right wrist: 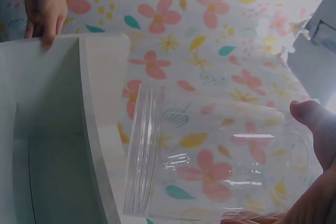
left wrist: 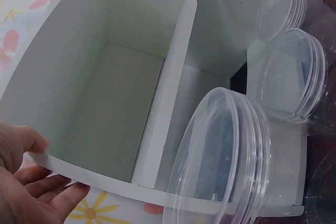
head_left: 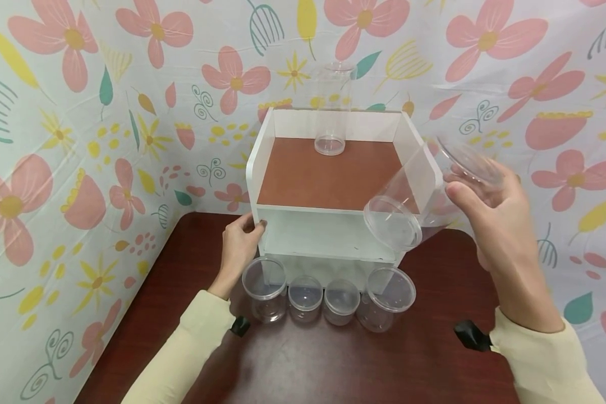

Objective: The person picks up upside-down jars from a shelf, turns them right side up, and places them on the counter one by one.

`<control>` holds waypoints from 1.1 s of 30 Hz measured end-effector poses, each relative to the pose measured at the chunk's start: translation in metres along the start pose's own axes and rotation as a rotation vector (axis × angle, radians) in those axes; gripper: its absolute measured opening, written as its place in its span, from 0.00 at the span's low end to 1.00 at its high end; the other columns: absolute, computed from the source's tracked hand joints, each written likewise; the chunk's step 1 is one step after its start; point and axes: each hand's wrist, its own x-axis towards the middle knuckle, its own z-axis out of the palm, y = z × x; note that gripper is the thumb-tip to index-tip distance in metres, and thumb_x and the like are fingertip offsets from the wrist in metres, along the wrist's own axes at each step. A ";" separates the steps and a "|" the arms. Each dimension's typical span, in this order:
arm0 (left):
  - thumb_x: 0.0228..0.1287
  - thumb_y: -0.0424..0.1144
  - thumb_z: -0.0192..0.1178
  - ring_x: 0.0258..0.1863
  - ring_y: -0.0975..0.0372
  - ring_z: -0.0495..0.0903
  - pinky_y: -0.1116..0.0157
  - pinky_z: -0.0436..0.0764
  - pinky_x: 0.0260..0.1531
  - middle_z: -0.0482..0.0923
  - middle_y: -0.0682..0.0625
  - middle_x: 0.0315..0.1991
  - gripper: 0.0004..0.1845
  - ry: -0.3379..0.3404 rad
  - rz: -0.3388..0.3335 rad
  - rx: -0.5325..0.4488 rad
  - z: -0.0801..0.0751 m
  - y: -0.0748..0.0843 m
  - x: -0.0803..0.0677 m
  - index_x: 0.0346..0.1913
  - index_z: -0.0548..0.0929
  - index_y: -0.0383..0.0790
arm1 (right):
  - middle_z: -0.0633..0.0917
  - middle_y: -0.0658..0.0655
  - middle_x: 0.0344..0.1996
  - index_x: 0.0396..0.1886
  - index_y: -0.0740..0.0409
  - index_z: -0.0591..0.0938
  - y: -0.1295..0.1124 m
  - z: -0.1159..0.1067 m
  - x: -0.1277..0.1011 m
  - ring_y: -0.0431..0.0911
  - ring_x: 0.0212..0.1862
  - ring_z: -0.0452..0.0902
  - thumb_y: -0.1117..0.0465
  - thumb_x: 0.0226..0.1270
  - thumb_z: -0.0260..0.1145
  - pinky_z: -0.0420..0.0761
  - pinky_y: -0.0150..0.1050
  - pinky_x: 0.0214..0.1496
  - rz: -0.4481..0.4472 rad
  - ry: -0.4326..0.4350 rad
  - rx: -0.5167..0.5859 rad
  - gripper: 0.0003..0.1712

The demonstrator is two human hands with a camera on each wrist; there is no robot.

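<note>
A person's right hand [head_left: 490,224] grips a large clear lidded jar [head_left: 424,193] by its base, fingers curled around it, tilting it on its side with the lid toward the small white shelf [head_left: 283,168], just right of the shelf's brown top. The left hand [head_left: 239,241] clasps the shelf's near left edge, fingers wrapped over the panel, seemingly to steady it. Four smaller clear jars [head_left: 328,297] stand in a row on the dark table [head_left: 182,292] in front, and a tall clear jar [head_left: 330,112] stands at the far end of the shelf top.
</note>
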 end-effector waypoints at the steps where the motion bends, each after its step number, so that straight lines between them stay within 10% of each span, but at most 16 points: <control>1: 0.71 0.43 0.65 0.44 0.56 0.87 0.55 0.82 0.44 0.89 0.46 0.45 0.16 0.001 0.000 0.000 0.000 0.000 0.000 0.57 0.88 0.42 | 0.81 0.56 0.58 0.70 0.58 0.72 0.000 -0.001 -0.002 0.47 0.59 0.78 0.73 0.66 0.70 0.78 0.26 0.53 -0.012 -0.003 0.008 0.33; 33: 0.72 0.42 0.64 0.46 0.54 0.86 0.52 0.84 0.46 0.88 0.45 0.47 0.17 -0.016 0.006 -0.016 -0.002 0.000 -0.001 0.59 0.87 0.41 | 0.79 0.56 0.68 0.73 0.66 0.70 0.038 -0.021 -0.050 0.46 0.63 0.79 0.82 0.70 0.58 0.76 0.30 0.62 -0.035 -0.160 0.100 0.32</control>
